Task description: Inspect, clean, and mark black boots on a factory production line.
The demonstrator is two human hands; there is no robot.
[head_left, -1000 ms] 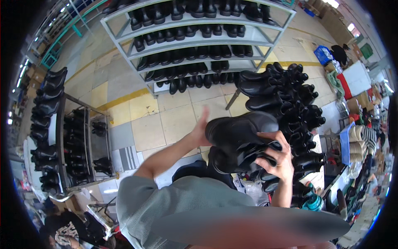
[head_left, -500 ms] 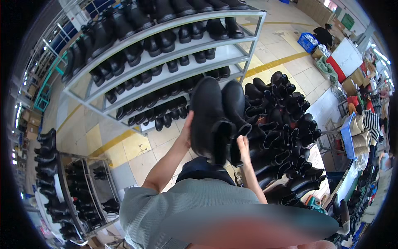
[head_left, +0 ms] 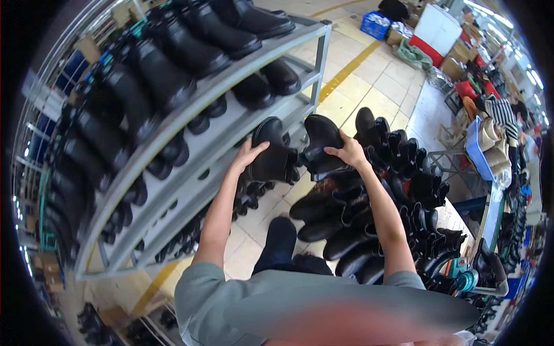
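Observation:
My left hand (head_left: 248,155) grips a black ankle boot (head_left: 269,164), its thumb lying across the upper. Apart from it, to the right, a second black ankle boot (head_left: 321,137) is held in my right hand (head_left: 350,151), with the thumb pressed on its side. Both boots are up in the air in front of me, toes pointing away. Close on the left stands a grey metal shelf rack (head_left: 222,85) carrying rows of similar black boots. Below and right of my right hand, many black boots (head_left: 337,222) are packed together.
The rack's grey end post (head_left: 319,63) rises just beyond the boots. Tiled floor with a yellow line (head_left: 349,74) runs behind it. At the right are a blue bin (head_left: 479,151) of beige pieces and a green machine (head_left: 461,274). A blue crate (head_left: 375,26) sits far back.
The two boots were held together as a pair; now they are apart, one per hand, and farther forward. My view has moved closer to the rack, which looms larger at the left.

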